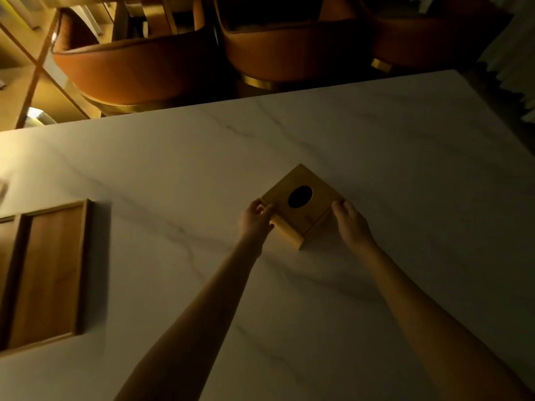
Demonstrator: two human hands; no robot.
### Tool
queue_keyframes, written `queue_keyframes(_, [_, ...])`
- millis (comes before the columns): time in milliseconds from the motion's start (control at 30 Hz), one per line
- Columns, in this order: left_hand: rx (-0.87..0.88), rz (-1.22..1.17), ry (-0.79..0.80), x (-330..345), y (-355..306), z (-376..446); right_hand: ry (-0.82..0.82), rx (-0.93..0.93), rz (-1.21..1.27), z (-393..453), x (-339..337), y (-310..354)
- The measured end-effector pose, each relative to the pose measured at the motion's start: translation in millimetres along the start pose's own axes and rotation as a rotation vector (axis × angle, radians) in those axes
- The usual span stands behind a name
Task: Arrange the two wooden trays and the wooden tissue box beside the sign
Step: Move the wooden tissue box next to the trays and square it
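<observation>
A square wooden tissue box (pixel 301 209) with a dark oval hole in its top sits on the white marble table (pixel 376 146), turned corner-on to me. My left hand (pixel 256 219) holds its left corner and my right hand (pixel 351 222) holds its right corner, fingers curled against the sides. At the left edge lies a wooden tray (pixel 50 273), flat on the table. A second wooden tray (pixel 5 241) touches its left side and is mostly cut off by the frame. No sign is in view.
Three orange upholstered chairs (pixel 139 65) with gold bases stand along the table's far edge. A pale blurred object (pixel 3 186) shows at the left edge above the trays. The room is dim.
</observation>
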State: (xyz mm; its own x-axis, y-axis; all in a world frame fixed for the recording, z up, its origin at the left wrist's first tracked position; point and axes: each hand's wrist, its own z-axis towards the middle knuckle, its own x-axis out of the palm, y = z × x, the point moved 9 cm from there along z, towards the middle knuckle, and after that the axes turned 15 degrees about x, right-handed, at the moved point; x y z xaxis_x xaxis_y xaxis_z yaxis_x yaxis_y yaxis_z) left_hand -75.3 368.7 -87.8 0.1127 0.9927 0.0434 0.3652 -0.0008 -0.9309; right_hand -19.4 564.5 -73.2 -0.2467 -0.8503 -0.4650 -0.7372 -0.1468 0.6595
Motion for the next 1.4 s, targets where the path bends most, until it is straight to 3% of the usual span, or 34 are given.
queue_keyframes(200, [0.154,0.177,-0.083,-17.4,-15.7,-4.0,-0.041,-0.097,-0.037,-9.6,2.6,9.6])
queue_keyframes(433, [0.321,0.311,-0.174,-65.5,-69.3,-24.5,-0.028,-0.274,-0.057,-43.5,18.3,65.1])
queue_keyframes(667, [0.365,0.255,-0.294,-146.9,-103.1,-56.2,-0.021,-0.443,-0.106,-100.5,61.4,117.3])
queue_keyframes(1133, [0.526,0.326,-0.445,-361.6,-113.4,-144.1,0.025,-0.677,-0.145,-244.0,227.0,155.4])
queue_keyframes(1400, [0.444,0.365,-0.505,-489.5,-73.1,-192.9,0.071,-0.706,-0.189,-310.4,348.1,132.1])
